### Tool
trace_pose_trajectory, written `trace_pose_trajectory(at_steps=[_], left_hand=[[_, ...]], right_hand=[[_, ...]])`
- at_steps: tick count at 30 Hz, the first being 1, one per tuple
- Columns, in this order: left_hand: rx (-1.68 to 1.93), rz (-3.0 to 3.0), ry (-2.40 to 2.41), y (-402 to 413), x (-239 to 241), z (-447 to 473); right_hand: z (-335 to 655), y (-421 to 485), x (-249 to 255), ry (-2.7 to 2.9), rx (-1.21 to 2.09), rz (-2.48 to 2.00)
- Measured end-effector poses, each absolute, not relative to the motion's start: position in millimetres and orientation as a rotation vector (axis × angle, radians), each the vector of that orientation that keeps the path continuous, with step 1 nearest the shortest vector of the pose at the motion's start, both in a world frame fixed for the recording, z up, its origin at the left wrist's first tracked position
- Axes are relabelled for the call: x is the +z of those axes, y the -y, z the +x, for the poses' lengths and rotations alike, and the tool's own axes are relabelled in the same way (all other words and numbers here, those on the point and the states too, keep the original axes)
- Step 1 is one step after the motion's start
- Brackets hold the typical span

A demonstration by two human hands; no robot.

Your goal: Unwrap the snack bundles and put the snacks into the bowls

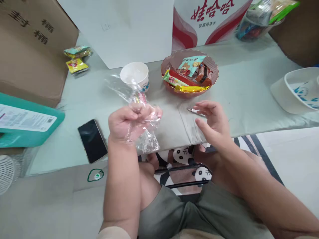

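The left hand grips one clear plastic bag, with one phone to its left and one paper cup just beyond. One bowl stands beyond the gap between the hands, and one small metal tool lies at the fingertips of the right hand. Right of that hand are two tubs, one white tub and, farther off, one packet-filled tub.
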State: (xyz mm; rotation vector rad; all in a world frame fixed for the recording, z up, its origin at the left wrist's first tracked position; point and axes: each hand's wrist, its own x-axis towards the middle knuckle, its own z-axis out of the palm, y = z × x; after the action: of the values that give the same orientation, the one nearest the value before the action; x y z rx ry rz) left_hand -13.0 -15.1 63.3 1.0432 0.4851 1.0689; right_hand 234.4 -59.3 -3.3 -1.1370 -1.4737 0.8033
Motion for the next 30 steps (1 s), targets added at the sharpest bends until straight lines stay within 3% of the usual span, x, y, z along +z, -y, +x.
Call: trace_pose_trajectory(at_steps=[8, 11, 16, 22, 30], left_hand=[[0.085, 1.185, -0.097, 25, 74, 20], [-0.106, 1.138, -0.037, 26, 76, 29], [0.222, 1.035, -0.501, 19, 69, 6], [0.983, 0.866, -0.839, 1, 47, -18], [0.841, 0.962, -1.211, -4, 33, -11]], right_hand=[[234, 51, -5, 1.520, 1.157, -0.826], [236, 51, 5, 1.509, 1.364, -0.718], [239, 54, 14, 1.387, 1.704, -0.865], [243, 45, 5, 0.900, 1.312, -1.138], [243, 37, 13, 0.773, 1.216, -1.215]])
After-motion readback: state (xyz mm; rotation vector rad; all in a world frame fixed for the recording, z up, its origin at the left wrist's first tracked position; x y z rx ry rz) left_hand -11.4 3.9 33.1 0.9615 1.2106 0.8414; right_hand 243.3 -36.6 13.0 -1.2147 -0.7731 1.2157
